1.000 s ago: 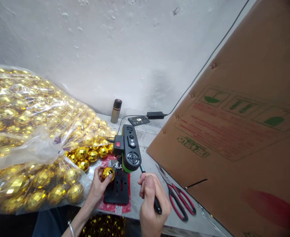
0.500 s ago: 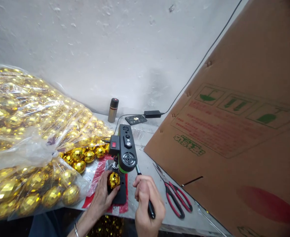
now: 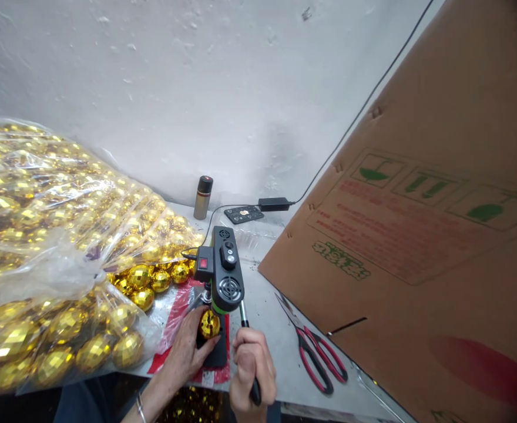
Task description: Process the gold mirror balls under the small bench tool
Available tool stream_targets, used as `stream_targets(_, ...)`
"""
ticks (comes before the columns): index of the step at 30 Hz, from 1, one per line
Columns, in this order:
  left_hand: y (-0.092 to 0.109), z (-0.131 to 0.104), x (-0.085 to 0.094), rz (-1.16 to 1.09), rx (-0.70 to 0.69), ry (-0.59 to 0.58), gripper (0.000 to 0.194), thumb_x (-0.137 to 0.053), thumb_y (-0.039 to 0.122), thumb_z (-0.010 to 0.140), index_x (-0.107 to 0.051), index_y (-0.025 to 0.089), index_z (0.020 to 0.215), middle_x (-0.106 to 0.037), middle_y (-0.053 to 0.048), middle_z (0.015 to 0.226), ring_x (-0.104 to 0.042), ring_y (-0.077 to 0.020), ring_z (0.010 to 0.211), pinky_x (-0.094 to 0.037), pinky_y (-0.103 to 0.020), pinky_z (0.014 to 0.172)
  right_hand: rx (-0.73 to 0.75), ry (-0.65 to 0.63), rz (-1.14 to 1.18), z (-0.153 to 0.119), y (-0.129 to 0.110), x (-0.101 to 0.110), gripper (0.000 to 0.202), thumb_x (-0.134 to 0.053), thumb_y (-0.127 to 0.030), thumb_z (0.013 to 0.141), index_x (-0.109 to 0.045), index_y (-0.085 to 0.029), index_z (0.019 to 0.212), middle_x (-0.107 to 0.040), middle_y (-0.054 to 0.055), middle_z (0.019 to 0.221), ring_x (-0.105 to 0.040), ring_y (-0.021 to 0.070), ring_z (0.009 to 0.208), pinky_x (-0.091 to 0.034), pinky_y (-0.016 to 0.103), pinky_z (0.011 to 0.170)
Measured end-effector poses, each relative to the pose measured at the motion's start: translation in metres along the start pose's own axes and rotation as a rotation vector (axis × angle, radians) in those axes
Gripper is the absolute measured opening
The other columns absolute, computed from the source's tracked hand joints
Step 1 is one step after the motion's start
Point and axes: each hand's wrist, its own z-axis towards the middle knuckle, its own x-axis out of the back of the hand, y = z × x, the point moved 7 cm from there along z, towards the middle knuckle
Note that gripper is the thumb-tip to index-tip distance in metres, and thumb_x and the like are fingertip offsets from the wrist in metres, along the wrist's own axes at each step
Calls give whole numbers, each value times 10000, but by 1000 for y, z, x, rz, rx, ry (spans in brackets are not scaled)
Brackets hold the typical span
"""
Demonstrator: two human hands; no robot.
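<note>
A shiny gold faceted ball (image 3: 210, 324) is pinched between the thumb and fingers of my left hand (image 3: 188, 346). It sits over the black base (image 3: 217, 355) of a small bench drill press, just below the front of the machine's black head (image 3: 227, 270). What touches the ball from above is hidden under that head. My right hand (image 3: 253, 367) is wrapped round the black-gripped lever (image 3: 255, 390) at the machine's right side; its metal rod (image 3: 243, 313) runs up toward the head.
Clear plastic bags (image 3: 64, 282) full of gold balls fill the left. Red-handled scissors (image 3: 315, 352) lie right of the lever, beside a big cardboard box (image 3: 417, 223). Behind stand a bottle (image 3: 202, 198), a dark patterned phone-like slab (image 3: 244, 214) and a power adapter (image 3: 274, 204) with cable.
My left hand has shifted the gold ball slightly right, nearer the front of the machine's head. My right hand and the lever have swung a little left and down.
</note>
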Motion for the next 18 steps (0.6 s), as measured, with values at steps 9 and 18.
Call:
stream_targets(9,-3,-1,-3,-32,11,-7,561,-686,456,913,-611,191,1402,-735,-208,1339,-718,-388,1224,-594,-603,1047,-3,142,-33,-12,7,-5,393,-378,-208,1098,-505,-236,727,-564,-36,685,-542,125,589,-468,282,639)
stream_targets(18,-5,1,-8,-47,6,-1,542,-683,419,903,-611,166,1376,-730,-235,1353,-713,-409,1251,-584,-631,1060,-53,165,37,-23,17,-7,348,-408,-234,1098,-514,-232,766,-553,-44,713,-531,113,607,-440,257,603)
